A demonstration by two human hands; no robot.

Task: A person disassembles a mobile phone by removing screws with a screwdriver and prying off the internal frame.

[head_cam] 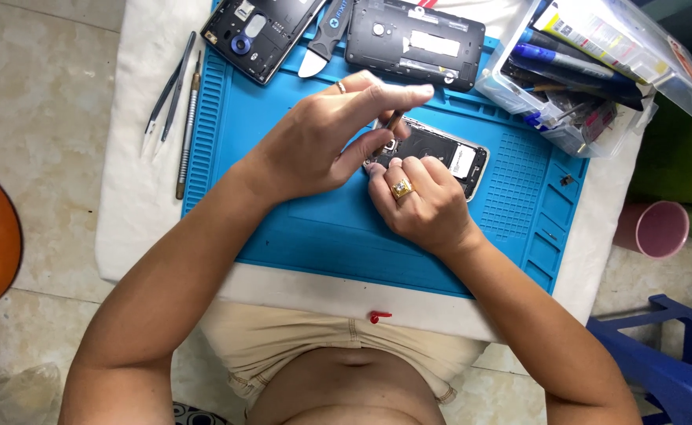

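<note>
Pinching a thin tool (394,120) upright in the left hand (326,142) over the opened phone (440,153) on the blue mat (298,228), while right hand (420,205) fingers press the phone's near edge steady, calls for light, vertical pressure.

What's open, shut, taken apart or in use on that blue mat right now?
Opened phone: back off, insides showing, under both hands.
Left hand: pinching a thin tool over the phone.
Right hand: pressing on the phone.
Two phone shells: lying separate.
Plastic box: lid open.
Tweezers: lying unused.
</note>
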